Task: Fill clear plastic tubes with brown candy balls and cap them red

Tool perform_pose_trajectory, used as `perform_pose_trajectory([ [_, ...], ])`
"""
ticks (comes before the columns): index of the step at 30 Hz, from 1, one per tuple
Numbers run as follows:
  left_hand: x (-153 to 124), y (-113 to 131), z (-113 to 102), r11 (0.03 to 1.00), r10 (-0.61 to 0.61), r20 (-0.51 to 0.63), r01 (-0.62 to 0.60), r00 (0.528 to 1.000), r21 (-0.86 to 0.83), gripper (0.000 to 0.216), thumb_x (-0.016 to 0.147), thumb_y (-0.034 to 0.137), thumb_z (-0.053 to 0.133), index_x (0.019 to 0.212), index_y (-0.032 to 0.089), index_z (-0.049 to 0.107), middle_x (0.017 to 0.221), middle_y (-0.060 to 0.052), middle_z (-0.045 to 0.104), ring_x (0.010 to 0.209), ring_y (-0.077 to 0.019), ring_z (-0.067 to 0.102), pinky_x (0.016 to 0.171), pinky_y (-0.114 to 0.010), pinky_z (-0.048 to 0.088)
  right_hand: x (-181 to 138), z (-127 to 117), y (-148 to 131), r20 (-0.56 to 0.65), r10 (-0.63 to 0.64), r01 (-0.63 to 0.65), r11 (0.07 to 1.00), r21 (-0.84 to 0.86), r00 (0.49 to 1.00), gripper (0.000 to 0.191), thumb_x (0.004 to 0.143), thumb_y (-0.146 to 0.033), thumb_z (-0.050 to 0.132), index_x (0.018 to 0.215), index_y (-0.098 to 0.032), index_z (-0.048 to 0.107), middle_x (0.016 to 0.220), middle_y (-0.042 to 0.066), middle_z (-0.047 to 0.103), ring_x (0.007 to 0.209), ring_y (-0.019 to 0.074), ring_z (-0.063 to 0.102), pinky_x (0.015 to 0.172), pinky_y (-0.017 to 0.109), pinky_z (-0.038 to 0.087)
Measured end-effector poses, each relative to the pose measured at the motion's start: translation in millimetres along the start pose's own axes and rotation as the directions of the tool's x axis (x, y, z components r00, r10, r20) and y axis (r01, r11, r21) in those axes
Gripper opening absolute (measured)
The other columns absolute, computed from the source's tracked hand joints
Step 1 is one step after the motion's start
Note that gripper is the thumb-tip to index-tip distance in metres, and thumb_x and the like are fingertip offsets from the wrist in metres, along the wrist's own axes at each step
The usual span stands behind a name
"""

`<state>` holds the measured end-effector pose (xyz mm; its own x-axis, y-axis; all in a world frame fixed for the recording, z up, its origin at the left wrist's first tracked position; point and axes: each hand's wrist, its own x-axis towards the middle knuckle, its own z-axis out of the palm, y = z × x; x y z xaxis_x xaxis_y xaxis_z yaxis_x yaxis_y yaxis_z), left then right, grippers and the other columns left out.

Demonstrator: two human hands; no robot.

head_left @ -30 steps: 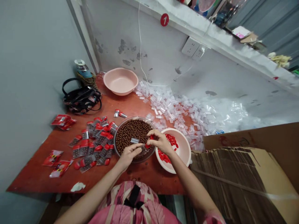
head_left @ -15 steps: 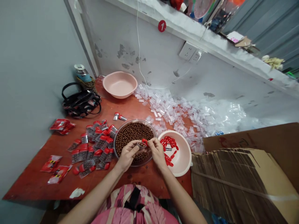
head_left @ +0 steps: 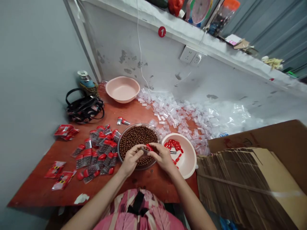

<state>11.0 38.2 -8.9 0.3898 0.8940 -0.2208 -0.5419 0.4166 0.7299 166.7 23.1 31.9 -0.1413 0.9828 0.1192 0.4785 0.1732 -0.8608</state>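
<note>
"How is the surface [head_left: 139,111] laid out?"
"A bowl [head_left: 118,149] holds balls [head_left: 134,137], with jars [head_left: 105,147] to its left and a tub [head_left: 189,156] of caps [head_left: 175,145] to its right."
"Behind those?"
"A basin [head_left: 122,89], with scattered tubes [head_left: 168,110] to its right, along the wall [head_left: 115,38]."
"Far left?"
"Handbag [head_left: 85,108], packets [head_left: 66,131] before it. The cardboard stack [head_left: 230,185] is right of the tub."

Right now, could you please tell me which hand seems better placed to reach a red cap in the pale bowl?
Likely the right hand: it is nearer the pale bowl and its red caps, though occupied at the clear jar; the left hand, farther left, grips that jar.
</note>
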Motion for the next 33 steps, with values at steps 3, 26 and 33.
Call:
perform_pose_trajectory([
  [3, 1, 2, -6, 0.99, 0.026, 0.076, -0.036, 0.997, 0.134, 0.025, 0.07, 0.025, 0.06, 0.094, 0.015, 0.059, 0.093, -0.007, 0.061, 0.083, -0.021, 0.059, 0.076, -0.039, 0.05, 4, -17, -4, 0.096, 0.099, -0.109, 0.989, 0.102, 0.99, 0.019, 0.074, -0.032, 0.056, 0.087, -0.018, 0.057, 0.079, 0.002, 0.059, 0.07, 0.0118, 0.055, 0.065, 0.023, 0.044],
  [26, 9, 1, -3, 0.873, 0.141, 0.011, -0.13, 0.99, 0.469, 0.024, 0.072, 0.028, 0.057, 0.093, 0.019, 0.063, 0.098, -0.006, 0.062, 0.092, -0.0198, 0.056, 0.083, -0.031, 0.044, 8, -32, -15, 0.082, -0.202, 0.217, 0.94, -0.263, 0.976, 0.024, 0.081, -0.022, 0.045, 0.103, -0.019, 0.052, 0.089, 0.007, 0.057, 0.08, 0.0152, 0.052, 0.071, 0.027, 0.042],
  [33, 2, -1, -3, 0.749, 0.235, 0.034, -0.204, 0.971, 0.631, 0.021, 0.075, 0.026, 0.053, 0.092, 0.021, 0.064, 0.096, -0.004, 0.064, 0.09, -0.0193, 0.056, 0.081, -0.029, 0.042, -1, -16, -6, 0.1, -0.205, 0.228, 0.901, -0.369, 0.974, 0.02, 0.081, -0.021, 0.042, 0.099, -0.015, 0.051, 0.08, 0.007, 0.054, 0.072, 0.0144, 0.051, 0.062, 0.025, 0.041],
])
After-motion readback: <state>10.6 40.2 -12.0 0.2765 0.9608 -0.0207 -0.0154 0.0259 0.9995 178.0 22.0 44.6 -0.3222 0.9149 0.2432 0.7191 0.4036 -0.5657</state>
